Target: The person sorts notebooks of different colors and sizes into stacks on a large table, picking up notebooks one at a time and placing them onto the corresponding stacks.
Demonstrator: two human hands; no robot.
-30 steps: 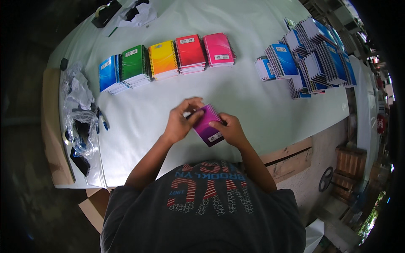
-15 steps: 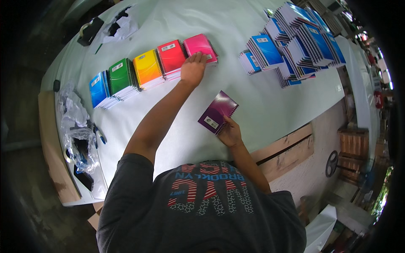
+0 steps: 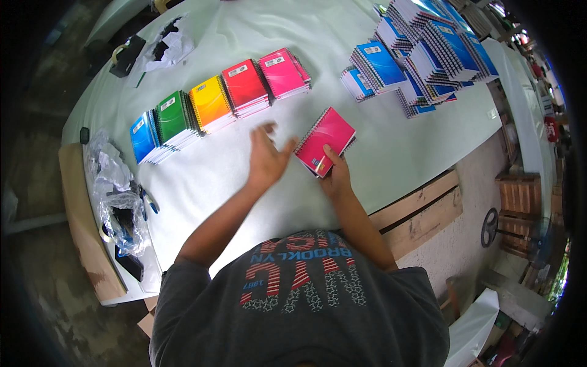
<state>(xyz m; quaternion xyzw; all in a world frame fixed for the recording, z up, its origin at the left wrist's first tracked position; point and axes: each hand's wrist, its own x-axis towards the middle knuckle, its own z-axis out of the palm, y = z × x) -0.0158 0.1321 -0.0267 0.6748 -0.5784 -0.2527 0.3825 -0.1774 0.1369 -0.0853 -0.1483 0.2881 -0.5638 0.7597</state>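
Note:
A pink spiral notebook (image 3: 327,136) is gripped in my right hand (image 3: 337,174), thumb on its cover and fingers underneath. A dark edge shows beneath it; the rest of what lies under is hidden. My left hand (image 3: 267,158) hovers just left of it, holding nothing, thumb and fingers apart. Beyond my hands, spiral notebooks stand in a slanting row of stacks: blue (image 3: 143,136), green (image 3: 176,116), yellow (image 3: 210,103), red (image 3: 244,82) and pink (image 3: 282,72).
A large pile of blue spiral notebooks (image 3: 380,64) covers the table's far right. Crumpled clear plastic (image 3: 110,162) and pens (image 3: 148,200) lie along the left side. A black tape dispenser (image 3: 127,56) sits at the far left. Wooden boards (image 3: 422,214) border the right edge.
My left hand has come back from the pink stack toward me. A pink notebook now lies over the purple notebook that my right hand held, and its cover hides the purple one.

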